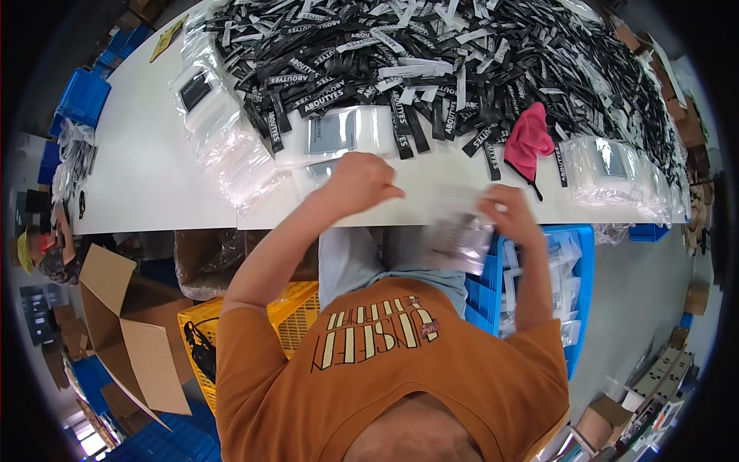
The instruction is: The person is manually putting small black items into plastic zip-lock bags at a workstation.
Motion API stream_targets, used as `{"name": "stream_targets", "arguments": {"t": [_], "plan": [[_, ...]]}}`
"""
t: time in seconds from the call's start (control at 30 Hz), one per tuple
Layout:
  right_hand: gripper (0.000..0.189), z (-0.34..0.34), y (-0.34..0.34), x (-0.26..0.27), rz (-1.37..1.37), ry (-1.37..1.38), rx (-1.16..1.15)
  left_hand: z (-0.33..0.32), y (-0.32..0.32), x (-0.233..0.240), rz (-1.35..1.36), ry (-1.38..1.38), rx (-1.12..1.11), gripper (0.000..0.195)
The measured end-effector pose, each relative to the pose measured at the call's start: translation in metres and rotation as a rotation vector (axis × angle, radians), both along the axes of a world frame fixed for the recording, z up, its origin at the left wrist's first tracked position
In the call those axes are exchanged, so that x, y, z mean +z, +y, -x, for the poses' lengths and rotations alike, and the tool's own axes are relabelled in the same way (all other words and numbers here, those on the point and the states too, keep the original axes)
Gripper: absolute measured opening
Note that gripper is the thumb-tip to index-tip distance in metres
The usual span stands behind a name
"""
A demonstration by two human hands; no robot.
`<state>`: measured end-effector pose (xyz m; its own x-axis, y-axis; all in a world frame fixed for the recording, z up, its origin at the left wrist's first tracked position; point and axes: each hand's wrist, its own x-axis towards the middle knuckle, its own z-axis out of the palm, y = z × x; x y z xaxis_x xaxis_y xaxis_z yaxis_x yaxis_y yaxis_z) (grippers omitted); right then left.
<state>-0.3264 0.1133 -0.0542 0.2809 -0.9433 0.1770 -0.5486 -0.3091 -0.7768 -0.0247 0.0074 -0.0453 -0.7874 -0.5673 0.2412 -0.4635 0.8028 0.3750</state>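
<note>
My right hand (512, 212) pinches the top edge of a clear plastic bag (459, 239), which hangs blurred past the table's front edge, above my lap. Dark contents show through the bag, too smeared to identify. Above the white table (427, 202), my left hand (362, 180) has curled fingers and its thumb sticking out; the underside of the fingers is hidden. Just beyond it lies a stack of clear bags (375, 130) with a grey printed panel. Loose black and white printed strips (369, 69), apparently fabric labels, form a wide heap farther back.
Wrapped bag packs lie left (231, 156) and right (606, 164). A pink cloth (528, 136) rests by the heap. At my right, a blue crate (584, 289) holds filled bags. A yellow crate (202, 346) and open cardboard box (153, 364) stand left. Another person (55, 248) is far left.
</note>
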Motion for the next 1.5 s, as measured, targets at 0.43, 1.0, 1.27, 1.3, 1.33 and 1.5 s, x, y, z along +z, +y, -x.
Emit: {"name": "stream_targets", "arguments": {"t": [0.43,1.0,1.27,1.3,1.33,1.5], "plan": [[0.016,-0.059,-0.143,-0.011,0.183,0.303,-0.308,-0.006,-0.031,-0.06,0.072,-0.027,0.388,0.05],[0.029,0.006,-0.177,-0.023,0.347,0.751,-0.262,-0.044,-0.027,-0.084,0.171,0.355,0.374,0.031],[0.02,-0.004,-0.16,0.0,0.582,0.574,-0.201,-0.043,-0.026,-0.073,0.092,0.3,0.404,0.036],[0.021,-0.015,-0.151,0.004,0.71,0.489,-0.229,-0.043,-0.029,-0.073,0.076,0.262,0.403,0.033],[0.015,-0.027,-0.141,0.01,0.801,0.391,-0.2,-0.043,-0.032,-0.071,0.06,0.224,0.402,0.03],[0.019,-0.086,-0.083,-0.042,0.321,-0.324,-0.395,-0.042,-0.047,-0.06,-0.017,0.277,0.532,0.021]]}}
